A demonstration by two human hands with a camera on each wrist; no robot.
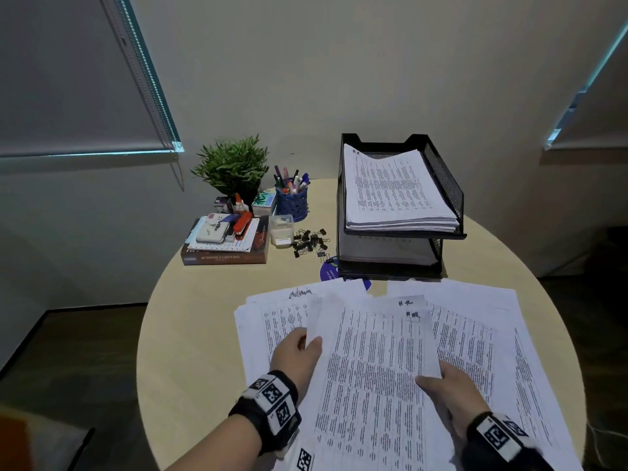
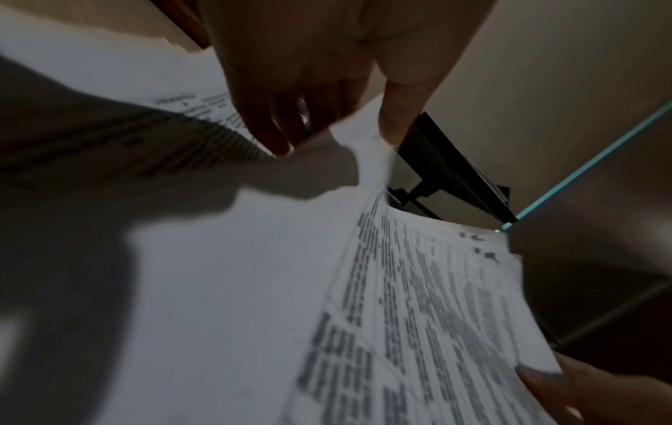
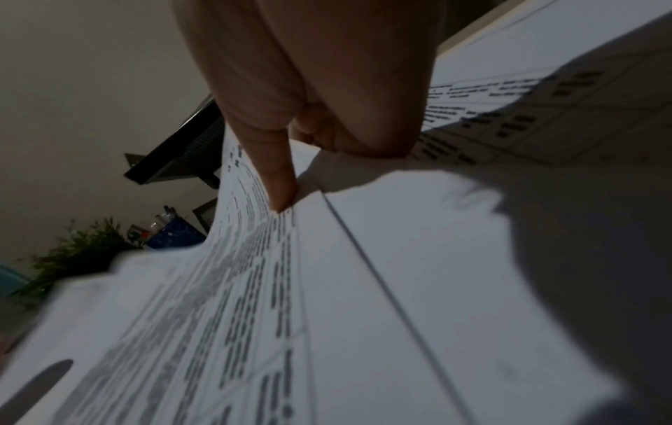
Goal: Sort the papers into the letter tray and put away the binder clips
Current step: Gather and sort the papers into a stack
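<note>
Left hand (image 1: 295, 355) and right hand (image 1: 448, 389) each pinching a side of thin printed sheets (image 1: 370, 368), lifted over loose papers at the round table's (image 1: 190, 334) near edge; black mesh letter tray (image 1: 445, 178) at far edge, glossy binder clips (image 1: 310, 242) heaped beside it.

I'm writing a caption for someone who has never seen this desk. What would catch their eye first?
First, the spread of printed papers covering the near half of the round table, with the left hand and right hand both pinching the sheet on top, marked H.R. Next, the black letter tray at the back right, its top tier already stacked. Left of it lies a scatter of binder clips.
</note>
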